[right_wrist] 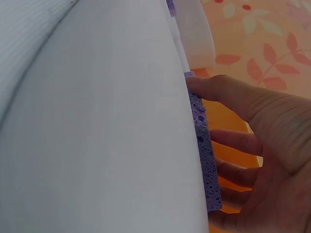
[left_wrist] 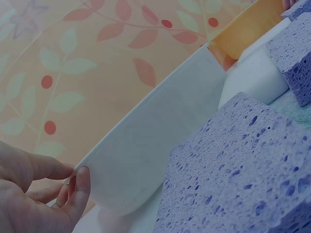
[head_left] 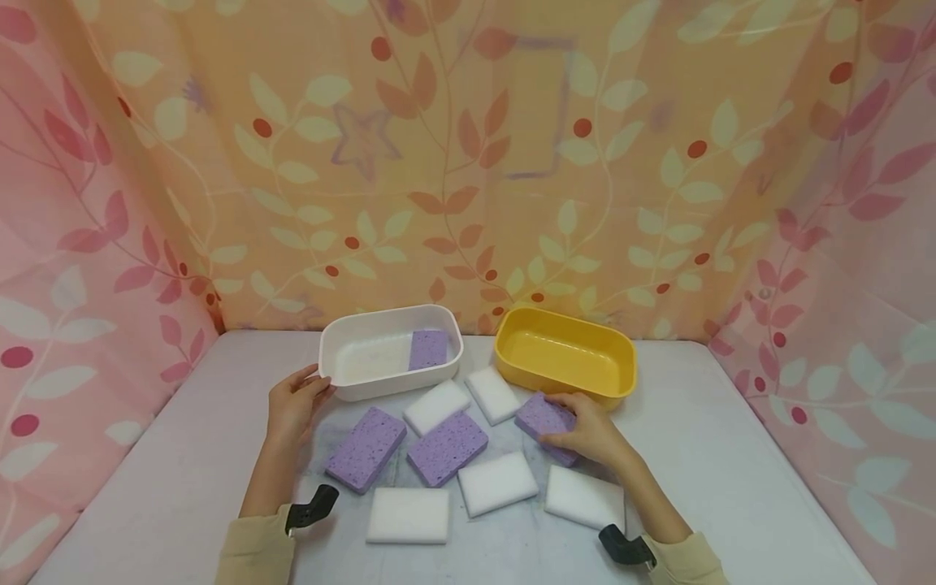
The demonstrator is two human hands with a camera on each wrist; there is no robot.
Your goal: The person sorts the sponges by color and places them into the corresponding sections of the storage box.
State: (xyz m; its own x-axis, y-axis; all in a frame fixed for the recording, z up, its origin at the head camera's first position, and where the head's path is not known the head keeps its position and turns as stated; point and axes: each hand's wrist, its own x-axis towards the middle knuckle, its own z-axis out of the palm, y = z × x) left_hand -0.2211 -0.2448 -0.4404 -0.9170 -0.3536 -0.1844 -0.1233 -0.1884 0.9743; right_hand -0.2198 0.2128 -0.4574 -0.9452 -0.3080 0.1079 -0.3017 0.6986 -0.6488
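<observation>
My left hand (head_left: 294, 404) pinches the rim of a white plastic tub (head_left: 366, 386) at its near left corner, thumb and fingers on the edge in the left wrist view. One purple sponge (head_left: 428, 349) lies inside that tub at its right end. My right hand (head_left: 588, 428) grips another purple sponge (head_left: 541, 418) in front of a yellow tub (head_left: 566, 382). In the right wrist view thumb and fingers lie along that sponge's (right_wrist: 206, 160) edges. Two more purple sponges (head_left: 366, 449) (head_left: 448, 448) lie between the hands.
Several white sponges (head_left: 408, 516) are spread over the white-covered table (head_left: 168, 463), one white sponge (head_left: 585, 497) just below my right hand. A leaf-patterned curtain (head_left: 439, 162) stands right behind both tubs, with pink curtains (head_left: 848, 284) at the sides.
</observation>
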